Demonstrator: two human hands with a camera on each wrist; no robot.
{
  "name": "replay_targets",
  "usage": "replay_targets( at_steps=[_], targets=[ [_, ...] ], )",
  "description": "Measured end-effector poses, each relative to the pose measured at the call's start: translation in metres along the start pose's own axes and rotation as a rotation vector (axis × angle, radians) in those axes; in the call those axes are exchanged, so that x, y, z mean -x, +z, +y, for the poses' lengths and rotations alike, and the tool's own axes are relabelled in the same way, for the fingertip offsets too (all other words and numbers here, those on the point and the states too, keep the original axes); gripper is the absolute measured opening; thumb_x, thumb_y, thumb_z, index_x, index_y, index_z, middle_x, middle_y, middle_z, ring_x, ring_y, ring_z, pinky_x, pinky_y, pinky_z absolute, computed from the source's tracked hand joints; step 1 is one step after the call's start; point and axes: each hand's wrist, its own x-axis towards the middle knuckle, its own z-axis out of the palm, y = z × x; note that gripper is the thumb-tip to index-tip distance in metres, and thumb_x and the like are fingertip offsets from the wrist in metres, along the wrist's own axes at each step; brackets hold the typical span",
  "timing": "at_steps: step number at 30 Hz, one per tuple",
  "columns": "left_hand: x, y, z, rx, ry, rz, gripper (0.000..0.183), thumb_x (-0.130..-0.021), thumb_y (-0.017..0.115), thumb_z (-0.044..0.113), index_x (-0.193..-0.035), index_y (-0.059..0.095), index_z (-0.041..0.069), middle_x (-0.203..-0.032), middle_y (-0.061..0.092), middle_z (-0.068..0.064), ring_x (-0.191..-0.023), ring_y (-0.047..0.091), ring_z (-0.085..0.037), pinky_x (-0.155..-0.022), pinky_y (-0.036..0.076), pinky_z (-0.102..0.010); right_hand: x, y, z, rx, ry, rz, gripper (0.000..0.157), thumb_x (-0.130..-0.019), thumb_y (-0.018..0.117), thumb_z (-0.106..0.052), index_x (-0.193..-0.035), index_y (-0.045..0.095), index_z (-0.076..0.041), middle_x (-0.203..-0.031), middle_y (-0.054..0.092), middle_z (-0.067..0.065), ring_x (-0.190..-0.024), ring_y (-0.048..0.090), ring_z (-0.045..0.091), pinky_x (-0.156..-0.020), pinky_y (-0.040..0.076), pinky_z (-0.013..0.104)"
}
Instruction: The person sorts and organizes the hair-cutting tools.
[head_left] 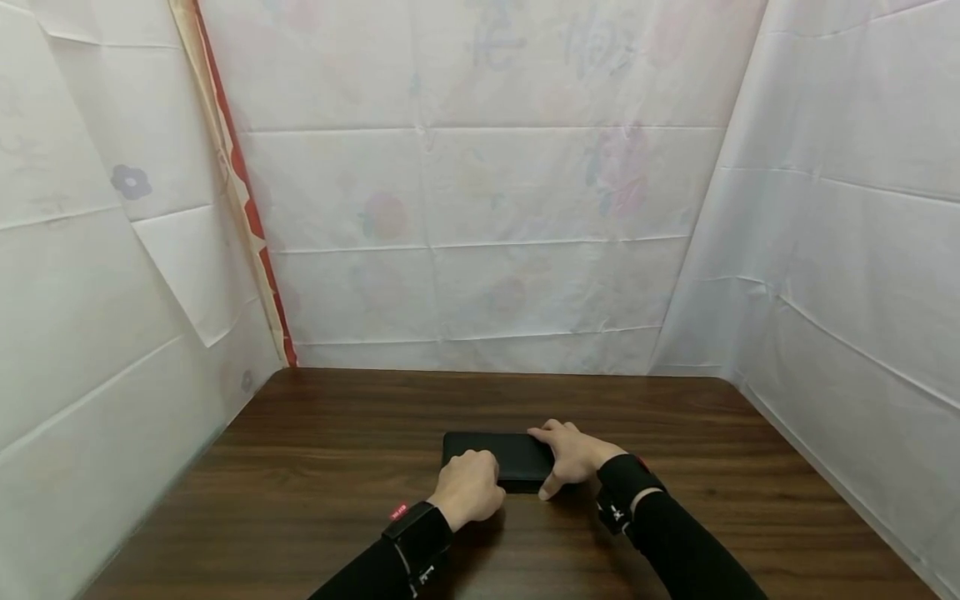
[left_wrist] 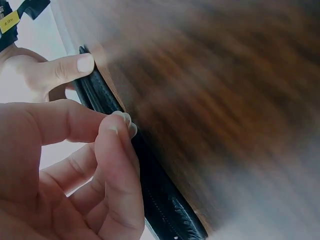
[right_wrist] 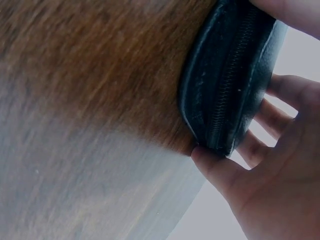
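Note:
A flat black leather-like zip wallet [head_left: 517,454] lies on the wooden table, its zipped edge towards me. My left hand [head_left: 468,486] is at its near edge, left of the middle. Thumb and index finger [left_wrist: 120,150] pinch together at the zipper; their tips hide what lies between them. At the wallet's right end, my right hand [head_left: 573,454] grips it, thumb on the near side and fingers spread over the far side. In the right wrist view the zipper [right_wrist: 227,85] runs along the edge, with its teeth meeting near the right thumb [right_wrist: 215,165].
The brown wooden table [head_left: 300,500] reaches back to a white sheet [head_left: 480,292] hung behind it. White sheets also hang at the left [head_left: 90,333] and right [head_left: 847,292]. Both wrists wear black straps with cameras.

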Motion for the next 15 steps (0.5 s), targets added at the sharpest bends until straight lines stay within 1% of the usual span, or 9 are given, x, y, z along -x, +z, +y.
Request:
replay_targets(
  at_steps=[7, 15],
  targets=[
    [0.0022, -0.0008, -0.0019, -0.004, 0.007, 0.003, 0.016, -0.087, 0.073, 0.013, -0.073, 0.067, 0.010, -0.062, 0.055, 0.003, -0.054, 0.053, -0.015, -0.053, 0.047, -0.033, -0.0004, 0.0001, 0.0006, 0.001, 0.000, 0.005, 0.102, -0.070, 0.094, -0.030, -0.156, 0.041, -0.011, -0.143, 0.044, 0.006, -0.128, 0.040, 0.031, -0.102, 0.042, 0.051],
    [0.0031, -0.0017, -0.0007, -0.018, 0.006, 0.009, 0.019, -0.088, 0.073, 0.013, -0.071, 0.066, 0.011, -0.062, 0.055, 0.002, -0.054, 0.052, -0.015, -0.053, 0.046, -0.033, 0.0006, -0.0010, 0.0009, -0.001, -0.005, -0.005, 0.101, -0.072, 0.093, -0.031, -0.156, 0.041, -0.012, -0.144, 0.043, 0.006, -0.127, 0.040, 0.030, -0.101, 0.042, 0.051]
  ],
)
